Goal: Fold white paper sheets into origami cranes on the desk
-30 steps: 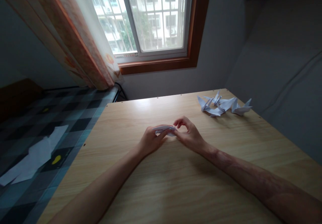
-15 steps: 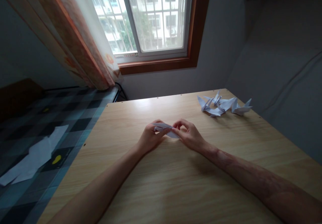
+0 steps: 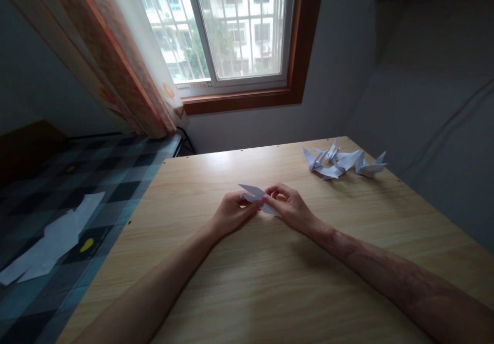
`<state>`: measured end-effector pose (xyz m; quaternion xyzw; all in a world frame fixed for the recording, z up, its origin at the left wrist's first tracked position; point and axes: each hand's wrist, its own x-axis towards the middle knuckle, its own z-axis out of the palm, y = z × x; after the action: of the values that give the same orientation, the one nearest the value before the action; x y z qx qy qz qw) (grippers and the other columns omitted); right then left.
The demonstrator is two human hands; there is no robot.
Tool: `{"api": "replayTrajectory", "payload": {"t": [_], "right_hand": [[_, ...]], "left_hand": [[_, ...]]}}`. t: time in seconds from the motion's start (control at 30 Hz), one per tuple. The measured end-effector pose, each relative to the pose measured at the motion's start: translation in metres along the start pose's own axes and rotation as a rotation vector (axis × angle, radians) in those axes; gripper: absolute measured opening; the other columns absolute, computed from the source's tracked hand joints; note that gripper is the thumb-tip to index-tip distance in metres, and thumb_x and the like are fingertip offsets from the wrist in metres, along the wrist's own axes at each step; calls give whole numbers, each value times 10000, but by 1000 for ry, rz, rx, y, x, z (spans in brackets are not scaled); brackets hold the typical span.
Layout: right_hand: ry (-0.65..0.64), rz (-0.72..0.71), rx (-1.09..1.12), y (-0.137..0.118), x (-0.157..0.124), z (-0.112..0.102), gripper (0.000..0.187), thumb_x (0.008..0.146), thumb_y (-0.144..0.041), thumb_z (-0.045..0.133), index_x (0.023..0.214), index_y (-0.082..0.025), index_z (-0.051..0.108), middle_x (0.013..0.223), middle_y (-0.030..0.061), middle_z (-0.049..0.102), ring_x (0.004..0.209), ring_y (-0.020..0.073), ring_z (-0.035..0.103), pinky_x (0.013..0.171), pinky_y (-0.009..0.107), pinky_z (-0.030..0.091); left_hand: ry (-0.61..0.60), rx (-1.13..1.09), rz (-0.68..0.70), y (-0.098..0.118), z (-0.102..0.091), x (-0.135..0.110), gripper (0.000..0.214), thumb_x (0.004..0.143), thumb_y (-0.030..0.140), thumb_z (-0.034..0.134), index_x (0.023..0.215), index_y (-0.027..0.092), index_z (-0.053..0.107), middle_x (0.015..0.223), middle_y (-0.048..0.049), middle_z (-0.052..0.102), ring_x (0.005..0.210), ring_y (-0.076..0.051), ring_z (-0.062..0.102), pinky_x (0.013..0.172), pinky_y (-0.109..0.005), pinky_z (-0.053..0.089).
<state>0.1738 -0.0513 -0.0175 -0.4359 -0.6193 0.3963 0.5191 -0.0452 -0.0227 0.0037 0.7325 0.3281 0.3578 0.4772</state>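
Note:
Between my two hands, just above the wooden table (image 3: 216,292), is a small folded piece of white paper (image 3: 254,193). A pointed flap of it sticks up toward the far left. My left hand (image 3: 234,211) pinches the near left part with thumb and fingers. On the other side my right hand (image 3: 285,203) grips the right part, thumb on top and fingers curled. The fingers hide some of the folds.
Several folded white paper cranes (image 3: 335,164) stand at the table's far right corner. Left of the table, loose white paper sheets (image 3: 57,241) lie on a checked bedspread (image 3: 23,308). Behind are a barred window (image 3: 243,30) and an orange curtain (image 3: 104,45).
The paper has turned a little, and its pointed flap now stands clear of my left fingers. My left hand has shifted slightly right and lower along it; my right hand stays nearly still.

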Motion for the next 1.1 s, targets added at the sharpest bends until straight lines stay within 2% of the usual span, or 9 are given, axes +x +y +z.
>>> {"api": "replayTrajectory", "payload": {"t": [0.13,0.43,0.6,0.73,0.83,0.93,1.1], "right_hand": [[14,54,19,0,-1,0,271,941,-489,794,931,-218,800,866,51,757,790,217,692,646,307,521],[70,147,136,3,2,-1,397,861,-592,857,909,-202,801,832,52,776,727,215,702,632,315,524],[36,55,127,4,5,-2,360,987,-558,722,966,-209,804,929,62,790,823,218,708,751,335,569],[120,5,40,3,5,-4,263,960,-478,766,998,-218,771,971,52,761,839,204,667,786,332,557],[122,4,20,4,4,-4,259,946,-475,779,977,-219,757,960,54,753,844,210,659,779,332,557],[101,23,48,6,4,-3,292,935,-500,798,987,-216,756,975,58,759,842,211,675,754,327,562],[89,45,109,9,6,-2,324,913,-515,842,1000,-213,763,998,61,769,855,213,692,771,336,578]], "left_hand": [[-10,-3,-19,1,0,0,354,972,471,804,993,122,862,1003,-102,852,858,-207,765,786,-281,599],[6,-28,-87,2,1,1,409,965,519,800,1033,121,867,928,-100,845,797,-200,759,707,-259,580],[31,-129,-116,2,0,3,446,926,563,828,989,122,843,905,-94,828,779,-195,750,717,-274,609],[95,-113,-112,2,-5,7,476,923,599,816,851,129,814,775,-69,780,680,-158,691,650,-246,559],[141,-76,-129,0,-8,8,508,950,616,773,781,136,785,679,-41,726,588,-128,610,558,-222,464],[139,-64,-127,-2,-9,8,514,963,621,753,801,136,793,656,-32,706,581,-126,590,550,-222,433],[91,-90,-93,1,-5,8,506,954,635,758,914,135,831,707,-35,724,630,-147,632,609,-243,498]]}}
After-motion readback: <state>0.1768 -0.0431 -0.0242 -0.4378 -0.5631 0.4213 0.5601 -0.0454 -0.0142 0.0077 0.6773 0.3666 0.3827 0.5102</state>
